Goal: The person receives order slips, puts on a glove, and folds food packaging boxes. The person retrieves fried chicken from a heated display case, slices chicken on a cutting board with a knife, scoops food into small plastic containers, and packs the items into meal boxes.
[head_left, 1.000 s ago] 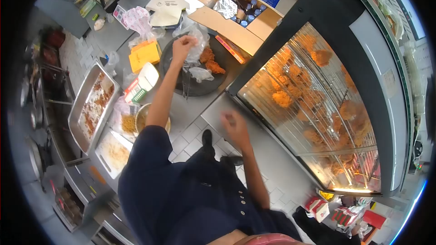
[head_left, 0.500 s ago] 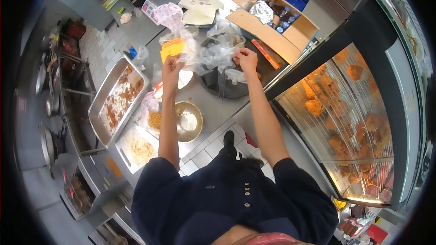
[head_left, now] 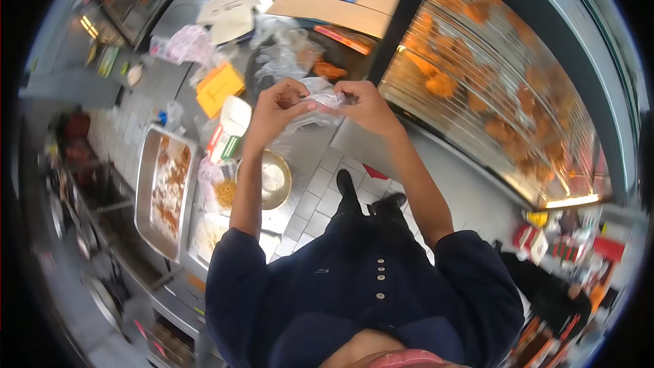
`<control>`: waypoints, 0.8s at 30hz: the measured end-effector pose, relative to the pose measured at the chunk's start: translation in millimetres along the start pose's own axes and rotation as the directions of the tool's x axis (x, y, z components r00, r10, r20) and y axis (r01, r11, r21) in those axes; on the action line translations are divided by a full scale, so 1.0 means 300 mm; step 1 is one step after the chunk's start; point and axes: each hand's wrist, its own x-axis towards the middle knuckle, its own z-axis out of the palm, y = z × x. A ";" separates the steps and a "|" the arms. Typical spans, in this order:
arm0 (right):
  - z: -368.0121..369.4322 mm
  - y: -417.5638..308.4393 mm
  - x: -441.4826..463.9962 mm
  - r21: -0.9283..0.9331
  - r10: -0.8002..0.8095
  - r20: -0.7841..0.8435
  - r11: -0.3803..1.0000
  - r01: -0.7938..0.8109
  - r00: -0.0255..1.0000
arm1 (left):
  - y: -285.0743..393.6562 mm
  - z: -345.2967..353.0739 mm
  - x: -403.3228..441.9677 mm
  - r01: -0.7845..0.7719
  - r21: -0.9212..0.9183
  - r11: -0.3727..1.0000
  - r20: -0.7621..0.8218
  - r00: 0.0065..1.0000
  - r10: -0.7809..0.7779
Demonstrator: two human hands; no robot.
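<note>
Steel worktop (head_left: 308, 146), beside a heated display cabinet (head_left: 490, 88): left hand (head_left: 279, 105) and right hand (head_left: 368, 103), fingers curled and pinching, hold a clear plastic bag (head_left: 325, 100) between them near a dark round tray (head_left: 355, 61). Both grips look secured; the bag's opening appears unfinished (blur obscures its mouth), and fried chicken (head_left: 328, 68) lies outside it, on the tray.

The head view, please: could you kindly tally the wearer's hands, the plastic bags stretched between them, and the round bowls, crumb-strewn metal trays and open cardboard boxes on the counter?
Hands (left hand, right hand): 2
Plastic bag between them: 1
Round bowl: 1
Metal tray: 1
Cardboard box: 1
Total: 6
</note>
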 end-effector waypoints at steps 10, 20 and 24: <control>-0.134 0.200 -0.679 0.326 0.263 -0.490 0.939 -0.105 0.831 | 0.016 0.377 0.027 -0.247 0.284 0.926 -0.001 0.966 0.258; 0.030 0.278 -1.429 0.471 0.350 -0.778 0.874 0.118 0.521 | 0.132 1.073 -0.434 -0.751 0.127 0.648 0.613 0.573 0.544; 0.142 0.287 -1.764 0.438 0.395 -0.872 0.894 0.097 0.289 | 0.114 1.319 -0.643 -0.661 -0.004 0.750 0.862 0.378 0.338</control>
